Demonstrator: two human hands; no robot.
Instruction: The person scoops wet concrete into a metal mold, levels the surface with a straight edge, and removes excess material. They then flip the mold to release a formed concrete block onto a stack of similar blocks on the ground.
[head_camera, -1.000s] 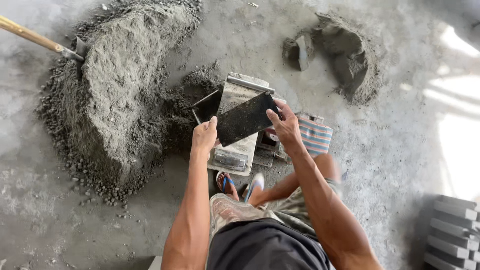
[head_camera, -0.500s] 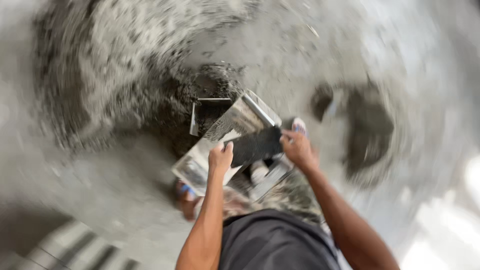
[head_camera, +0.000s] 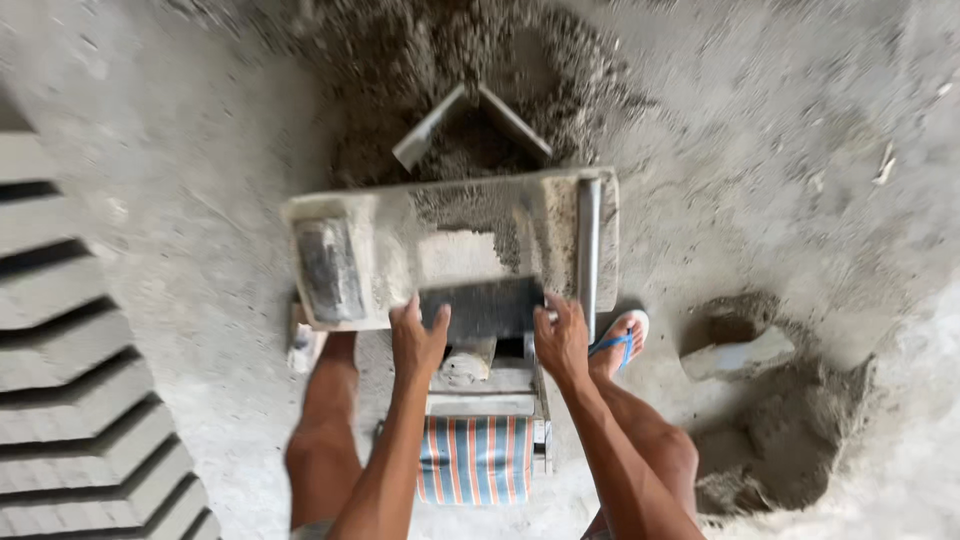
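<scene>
A grey metal block mould (head_camera: 370, 250) crusted with cement lies flat in front of me, a steel rod handle (head_camera: 588, 245) along its right side. My left hand (head_camera: 418, 340) and my right hand (head_camera: 560, 340) both grip a dark flat plate (head_camera: 485, 305) at the mould's near edge, one hand on each side. Beyond the mould a metal scoop (head_camera: 470, 120) sits in a heap of damp cement mix (head_camera: 480, 70). I sit on a striped stool (head_camera: 475, 458), knees to either side.
Rows of grey moulded blocks (head_camera: 70, 400) lie on the floor at the left. A small mound of mix with a pale chunk (head_camera: 735, 355) sits at the right. My right foot wears a blue-strapped sandal (head_camera: 620, 345). The floor is rough concrete.
The view has swung round: the mould now lies square before me and the block rows appear at the left. Both hands still hold the dark plate, now lowered onto the mould's near edge.
</scene>
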